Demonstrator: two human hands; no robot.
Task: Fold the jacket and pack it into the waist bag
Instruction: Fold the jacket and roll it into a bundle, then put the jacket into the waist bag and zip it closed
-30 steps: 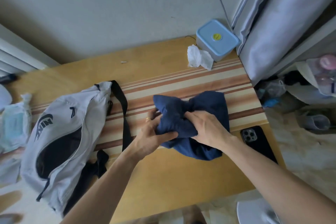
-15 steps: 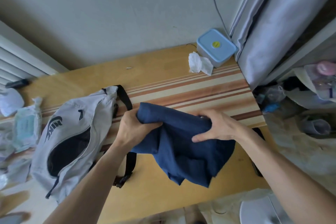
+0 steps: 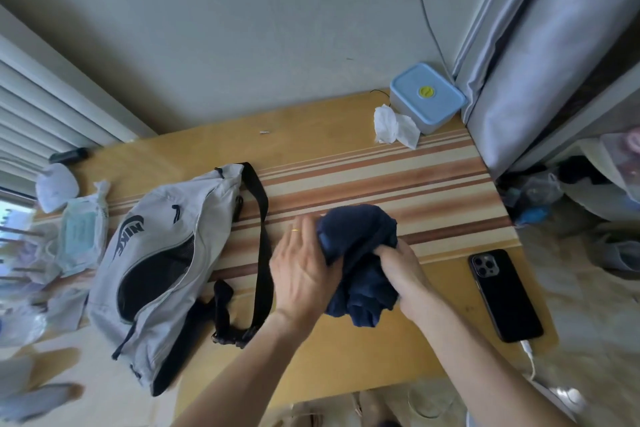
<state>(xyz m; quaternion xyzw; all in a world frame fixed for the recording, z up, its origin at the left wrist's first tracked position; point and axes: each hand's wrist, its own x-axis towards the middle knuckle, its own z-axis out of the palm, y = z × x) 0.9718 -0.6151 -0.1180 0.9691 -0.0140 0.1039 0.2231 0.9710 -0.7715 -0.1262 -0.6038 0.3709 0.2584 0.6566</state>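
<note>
The dark blue jacket (image 3: 356, 253) is bunched into a compact bundle above the wooden table (image 3: 311, 135). My left hand (image 3: 301, 270) presses flat against its left side, fingers spread. My right hand (image 3: 401, 270) grips the bundle's right side with curled fingers. The grey waist bag (image 3: 166, 225) lies to the left on the table, its main zipper open and the dark inside showing. Its black strap (image 3: 261, 236) runs down between the bag and my left hand.
A black phone (image 3: 504, 295) lies at the table's right edge with a white cable below it. A blue-lidded box (image 3: 427, 95) and a crumpled tissue (image 3: 394, 123) sit at the back right. Wipes packs and clutter (image 3: 79, 225) lie at the left. A grey curtain (image 3: 540, 55) hangs on the right.
The jacket hung loosely between my hands; now it is squeezed into a tighter bundle. My left hand has opened flat against it, and my right hand has come down onto its right side.
</note>
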